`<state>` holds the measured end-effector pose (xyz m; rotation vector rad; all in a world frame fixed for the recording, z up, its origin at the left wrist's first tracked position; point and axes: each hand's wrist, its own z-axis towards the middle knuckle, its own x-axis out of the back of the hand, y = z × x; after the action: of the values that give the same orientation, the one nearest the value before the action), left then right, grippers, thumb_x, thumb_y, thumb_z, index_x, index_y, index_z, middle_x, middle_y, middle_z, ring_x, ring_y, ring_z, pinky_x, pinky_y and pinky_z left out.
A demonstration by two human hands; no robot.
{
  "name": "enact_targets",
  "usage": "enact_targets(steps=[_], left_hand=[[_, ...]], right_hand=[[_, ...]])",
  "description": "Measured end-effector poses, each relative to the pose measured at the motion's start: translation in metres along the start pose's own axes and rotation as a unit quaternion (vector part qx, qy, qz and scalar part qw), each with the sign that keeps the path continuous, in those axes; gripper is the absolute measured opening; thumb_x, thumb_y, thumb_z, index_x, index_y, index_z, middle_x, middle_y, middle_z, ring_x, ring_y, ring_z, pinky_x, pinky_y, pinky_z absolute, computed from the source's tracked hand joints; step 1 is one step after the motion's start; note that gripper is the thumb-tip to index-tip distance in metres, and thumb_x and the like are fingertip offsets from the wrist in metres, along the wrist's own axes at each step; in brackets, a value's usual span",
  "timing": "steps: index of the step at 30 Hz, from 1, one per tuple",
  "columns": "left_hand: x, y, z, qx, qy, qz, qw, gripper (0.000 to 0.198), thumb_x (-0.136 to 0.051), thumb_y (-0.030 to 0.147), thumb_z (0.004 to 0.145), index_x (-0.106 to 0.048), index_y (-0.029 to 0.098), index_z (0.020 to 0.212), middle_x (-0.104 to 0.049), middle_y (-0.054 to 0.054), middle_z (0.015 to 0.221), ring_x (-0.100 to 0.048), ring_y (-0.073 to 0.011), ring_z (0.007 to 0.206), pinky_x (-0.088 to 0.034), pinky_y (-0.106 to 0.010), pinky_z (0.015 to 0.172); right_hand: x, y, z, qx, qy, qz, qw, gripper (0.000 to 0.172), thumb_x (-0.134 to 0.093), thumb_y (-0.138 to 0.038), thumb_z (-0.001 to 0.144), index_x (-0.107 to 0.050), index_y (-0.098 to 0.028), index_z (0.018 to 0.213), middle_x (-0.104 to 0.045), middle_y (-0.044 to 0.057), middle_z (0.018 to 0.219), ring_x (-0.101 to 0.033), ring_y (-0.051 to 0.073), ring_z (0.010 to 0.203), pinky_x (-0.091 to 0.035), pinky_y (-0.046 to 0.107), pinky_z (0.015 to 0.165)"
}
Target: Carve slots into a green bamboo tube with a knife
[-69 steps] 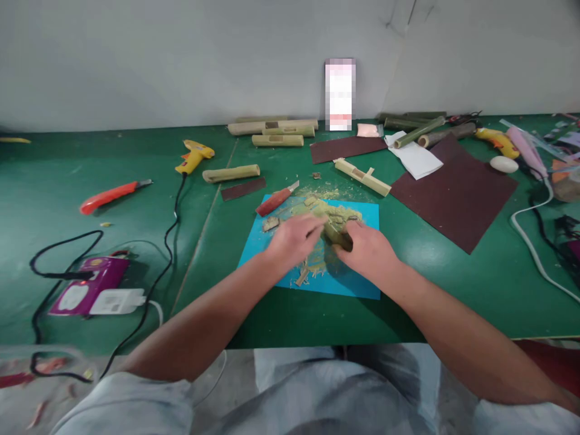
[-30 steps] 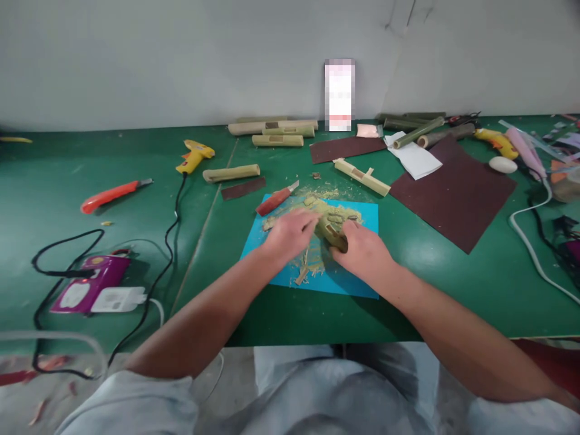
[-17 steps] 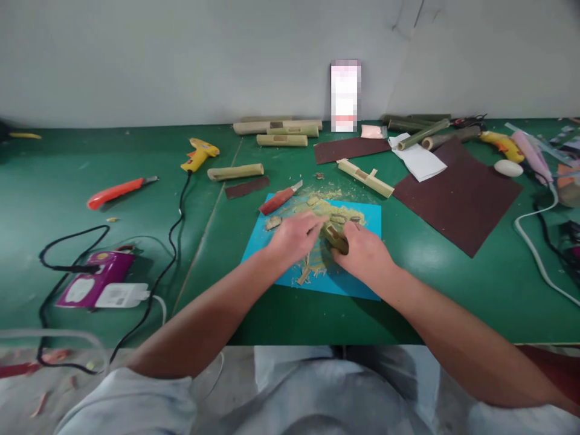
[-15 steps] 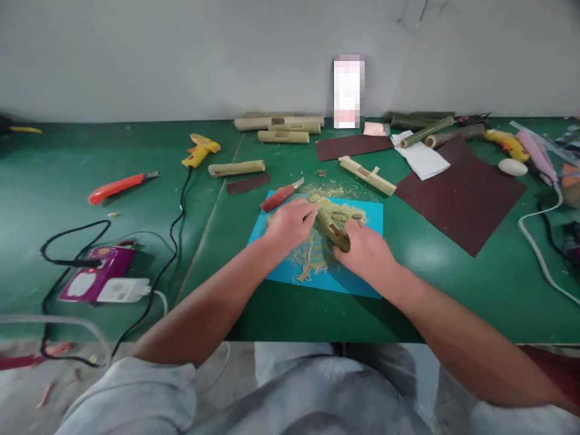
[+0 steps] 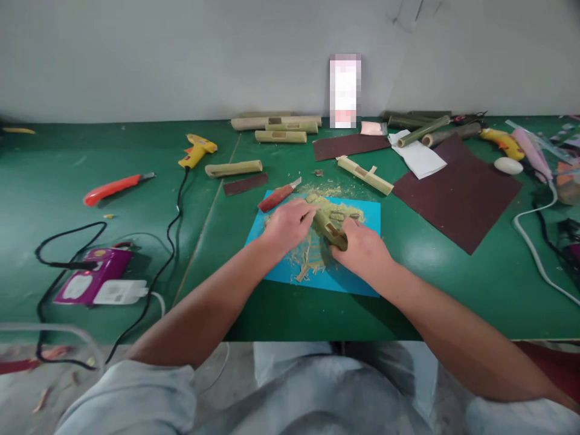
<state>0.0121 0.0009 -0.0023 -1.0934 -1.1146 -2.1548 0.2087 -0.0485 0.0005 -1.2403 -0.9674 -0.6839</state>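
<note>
A short bamboo tube [image 5: 327, 226] with a rectangular opening cut in its side is held slantwise above the blue sheet [image 5: 368, 281]. My right hand [image 5: 365, 244] is closed round its near end, thumb along the side. At the far end my left hand [image 5: 288, 225] has its fingers curled against the tube; the fingertips are partly hidden. Pale bamboo shavings [image 5: 312, 257] and dust cover much of the sheet beneath. A knife with a red handle [image 5: 275, 198] lies at the sheet's far left corner, just beyond my left hand.
Behind lie several cut bamboo pieces [image 5: 281, 137] and another notched tube [image 5: 365, 175]. Brown sandpaper [image 5: 466, 205] is on the right. A yellow glue gun [image 5: 197, 151], an orange utility knife [image 5: 115, 189] and a purple power strip [image 5: 97, 272] with cables occupy the left.
Both hands keep their hold on the bamboo tube, with barely any movement. The whole view has shifted slightly, so things appear a little further left.
</note>
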Motion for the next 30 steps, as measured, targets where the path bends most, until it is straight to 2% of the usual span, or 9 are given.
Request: enact_targets(steps=[4,7,11,18,22,25,30], left_hand=[[0.001,-0.001,0.0,-0.009,-0.022,-0.004,1.0,0.03,-0.045,0.027,0.099,-0.074,0.02,0.102,-0.072,-0.006,0.09,-0.068,-0.0196,0.089,-0.056,-0.032,0.081],[0.0,0.002,-0.002,-0.002,0.0,0.0,1.0,0.029,-0.046,0.027,0.098,-0.074,0.02,0.097,-0.073,-0.007,0.092,-0.068,-0.0205,0.09,-0.056,-0.034,0.082],[-0.001,0.003,-0.003,-0.016,-0.018,-0.012,1.0,0.029,-0.046,0.026,0.099,-0.074,0.018,0.106,-0.073,-0.007,0.089,-0.069,-0.0205,0.088,-0.056,-0.033,0.08],[0.005,-0.014,0.003,-0.007,0.03,-0.003,1.0,0.026,-0.051,0.024,0.098,-0.074,0.017,0.107,-0.075,-0.008,0.099,-0.07,-0.0199,0.094,-0.057,-0.033,0.086],[0.005,-0.015,0.002,-0.005,0.045,-0.015,0.999,0.026,-0.053,0.024,0.097,-0.075,0.017,0.108,-0.076,-0.008,0.097,-0.071,-0.0196,0.091,-0.057,-0.033,0.084],[0.003,-0.008,0.0,0.009,0.038,-0.024,0.999,0.026,-0.052,0.025,0.097,-0.075,0.018,0.107,-0.076,-0.007,0.098,-0.07,-0.0201,0.093,-0.057,-0.034,0.085],[0.0,-0.001,-0.002,0.005,0.0,-0.04,0.999,0.027,-0.051,0.025,0.098,-0.076,0.02,0.105,-0.076,-0.006,0.095,-0.071,-0.0195,0.091,-0.058,-0.033,0.082]], right_hand=[[-0.001,0.0,0.0,0.006,0.004,0.004,1.0,0.024,-0.065,-0.03,0.078,-0.052,-0.021,0.096,-0.066,0.007,0.093,-0.062,0.021,0.08,-0.037,0.031,0.063],[-0.001,0.0,0.0,0.009,0.009,0.005,1.0,0.023,-0.064,-0.03,0.079,-0.052,-0.022,0.096,-0.067,0.007,0.093,-0.063,0.022,0.08,-0.038,0.031,0.063],[-0.003,0.0,0.001,0.01,0.003,0.002,1.0,0.023,-0.064,-0.03,0.079,-0.052,-0.021,0.097,-0.067,0.007,0.092,-0.062,0.021,0.079,-0.038,0.031,0.063],[0.004,-0.001,-0.004,0.014,0.032,-0.011,0.999,0.021,-0.062,-0.039,0.084,-0.056,-0.022,0.094,-0.068,0.007,0.093,-0.063,0.021,0.083,-0.039,0.031,0.064],[0.007,-0.002,-0.006,0.004,0.03,-0.024,0.999,0.019,-0.06,-0.039,0.085,-0.058,-0.021,0.089,-0.068,0.007,0.092,-0.062,0.021,0.08,-0.039,0.031,0.063],[0.005,-0.002,-0.005,0.02,0.03,-0.036,0.999,0.015,-0.058,-0.036,0.086,-0.057,-0.021,0.084,-0.067,0.007,0.09,-0.062,0.021,0.08,-0.04,0.032,0.064],[-0.002,0.001,-0.001,0.049,0.065,-0.057,0.995,0.007,-0.057,-0.027,0.085,-0.056,-0.021,0.086,-0.065,0.008,0.093,-0.061,0.022,0.086,-0.041,0.032,0.066]])
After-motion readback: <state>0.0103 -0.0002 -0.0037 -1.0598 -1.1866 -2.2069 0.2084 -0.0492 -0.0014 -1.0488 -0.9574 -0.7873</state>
